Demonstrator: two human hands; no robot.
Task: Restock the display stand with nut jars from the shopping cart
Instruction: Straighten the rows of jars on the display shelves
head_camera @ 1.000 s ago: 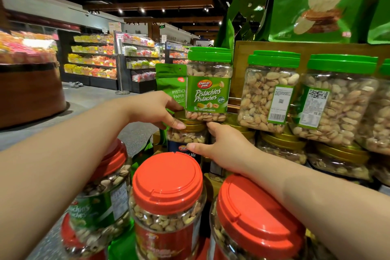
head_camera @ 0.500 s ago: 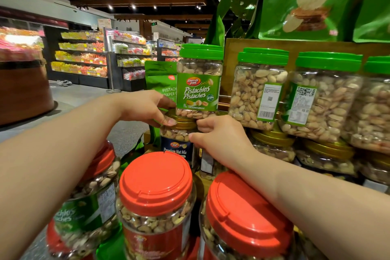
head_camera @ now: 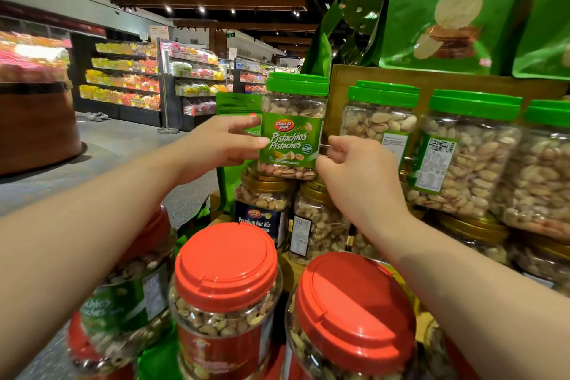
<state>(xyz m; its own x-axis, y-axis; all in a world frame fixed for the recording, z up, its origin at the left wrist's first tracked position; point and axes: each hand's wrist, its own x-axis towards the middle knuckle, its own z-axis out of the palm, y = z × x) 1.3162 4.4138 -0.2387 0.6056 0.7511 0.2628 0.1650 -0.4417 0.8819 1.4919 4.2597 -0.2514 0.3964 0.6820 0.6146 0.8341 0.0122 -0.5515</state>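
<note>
Standing upright at the left end of the top row of the display stand (head_camera: 345,83), the green-lidded pistachio jar (head_camera: 293,126) rests on the gold lids of two jars below it: a Premium Nut Mix jar (head_camera: 262,210) with a dark blue label and, just right of that, a second gold-lidded jar (head_camera: 320,219) with a white sticker on its side. The left hand (head_camera: 222,145) reaches in from the left with its thumb tip against the left edge of the jar's green label and its fingers spread toward the jar's far side; whether those fingers press the jar cannot be told. The right hand (head_camera: 354,173) comes in from the right, fingers curled at the jar's lower right edge, touching or nearly touching it; a firm grip cannot be made out. The two hands are apart, one on each side of the jar. To the right along the same row stand more green-lidded pistachio jars: one (head_camera: 379,120) just beside the right hand with its white sticker facing out, then another (head_camera: 462,157) turned to show a green and white label, and a further one cut off at the right edge. More gold-lidded jars lie beneath them. Large green snack bags (head_camera: 456,9) hang above the stand's wooden back panel. Nearest the camera, three red-lidded nut jars fill the bottom of the view: one (head_camera: 228,302) in the middle, one (head_camera: 351,321) to the right and one (head_camera: 129,296) partly hidden under the left forearm. Far to the left, shelves of brightly coloured packets (head_camera: 123,83) line the aisle.
</note>
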